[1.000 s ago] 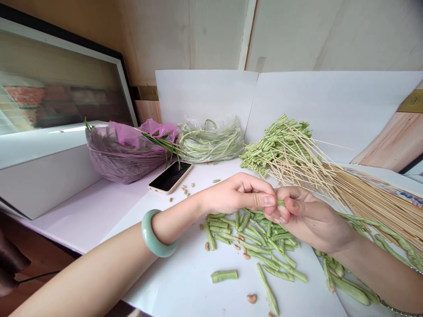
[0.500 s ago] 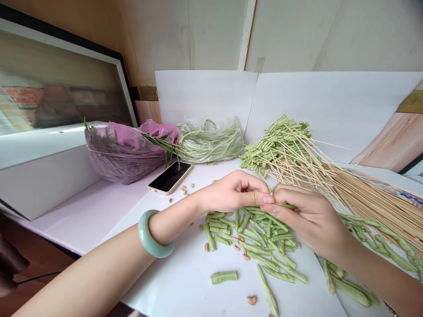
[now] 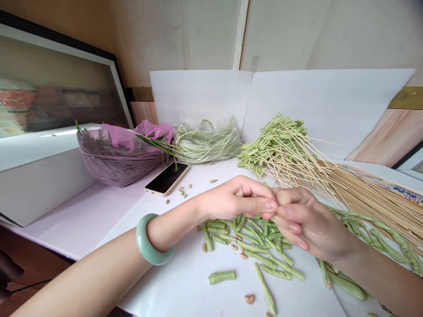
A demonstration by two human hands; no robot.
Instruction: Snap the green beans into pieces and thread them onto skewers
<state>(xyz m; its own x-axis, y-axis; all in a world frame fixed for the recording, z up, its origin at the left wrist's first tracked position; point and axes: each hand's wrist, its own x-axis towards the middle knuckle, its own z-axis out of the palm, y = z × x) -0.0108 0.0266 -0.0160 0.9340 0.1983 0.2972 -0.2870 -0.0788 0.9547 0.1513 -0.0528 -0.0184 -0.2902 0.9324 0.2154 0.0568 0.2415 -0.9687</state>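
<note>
My left hand [image 3: 243, 199], with a pale green bangle [image 3: 145, 241] on its wrist, pinches thumb against fingers at mid-table. Its fingertips meet those of my right hand [image 3: 306, 220], which is closed too, its lower fingers loosely curled. A green bean showed between the two hands a moment earlier; the fingers cover it now. Just below them lies a loose pile of snapped green bean pieces [image 3: 254, 240] on white paper [image 3: 172, 286]. One short piece [image 3: 221, 277] and a longer one [image 3: 266, 288] lie apart, nearer me. A brown bean seed [image 3: 249, 299] rests between those two.
A phone [image 3: 167, 178] lies left, before a purple bag of greens [image 3: 120, 158]. Behind stands a clear bag of long beans [image 3: 208, 143]. Skewered beans [image 3: 276, 138] and bare bamboo skewers [image 3: 373, 189] fill the back right. Whole beans [image 3: 346, 285] lie by my right forearm.
Both hands have shifted slightly; my right hand has turned, so its lower fingers show. The green bean visible at its thumb is now hidden. The view has moved a little to the right.
</note>
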